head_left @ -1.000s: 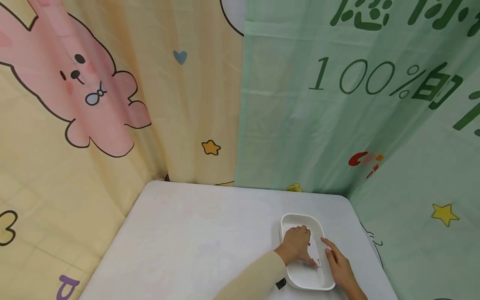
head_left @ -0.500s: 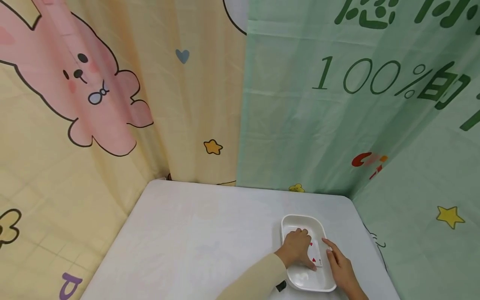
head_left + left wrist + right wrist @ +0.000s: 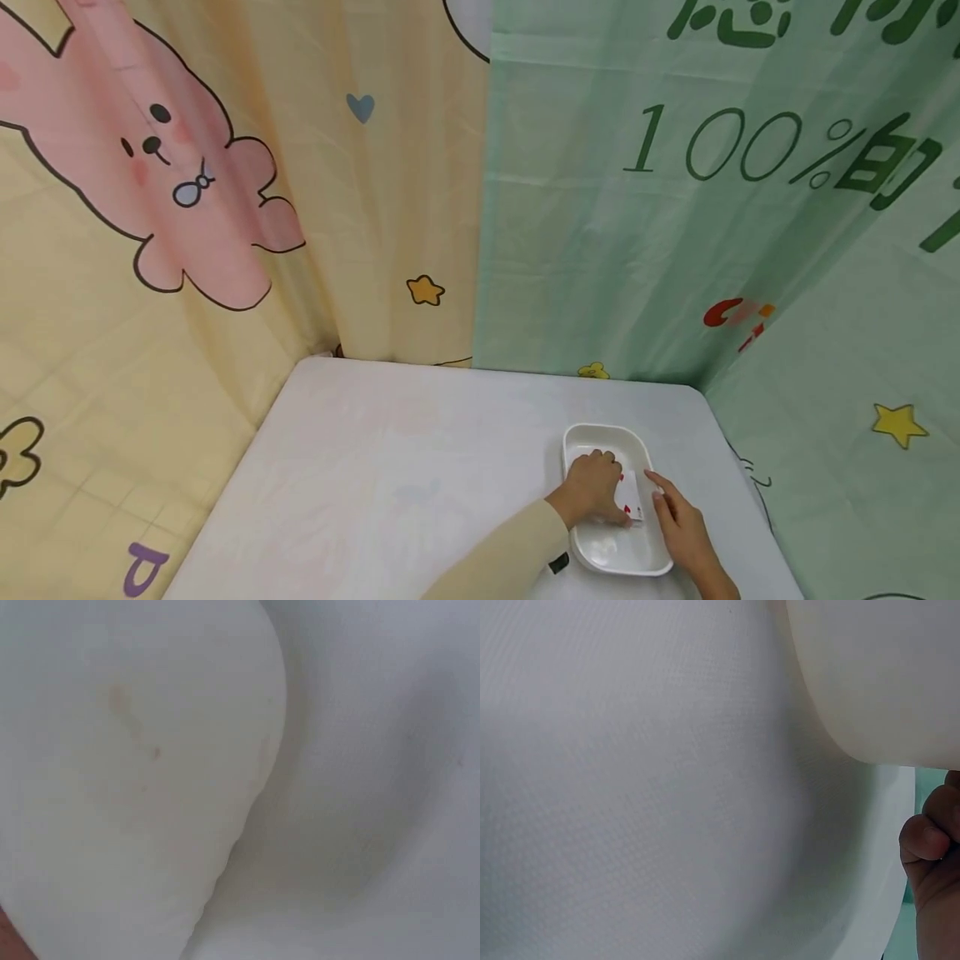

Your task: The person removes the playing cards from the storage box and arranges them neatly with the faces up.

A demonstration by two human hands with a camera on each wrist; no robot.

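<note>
A white tray (image 3: 621, 557) with rounded corners stands on the right part of the white table. Inside it are playing cards (image 3: 630, 498), the top face white with red hearts and partly covered by my left hand (image 3: 592, 485). That hand grips the cards from above, thumb at the near edge and bent fingers toward the far side. My right hand (image 3: 684, 529) holds the tray's right rim between forefinger and thumb. Both wrist views look at the tray's outside, its pale wall (image 3: 135, 787) filling much of the left one; some curled fingers (image 3: 934, 832) show in the right one.
A small black object (image 3: 558, 563) lies by the tray's near left side, partly behind the beige left sleeve (image 3: 502, 554). Printed cloth curtains (image 3: 405, 200) surround the table (image 3: 390, 467) at the back and sides.
More of the card's face, with a second red heart, shows beside the left hand than one second ago. The right hand and the tray hold their places.
</note>
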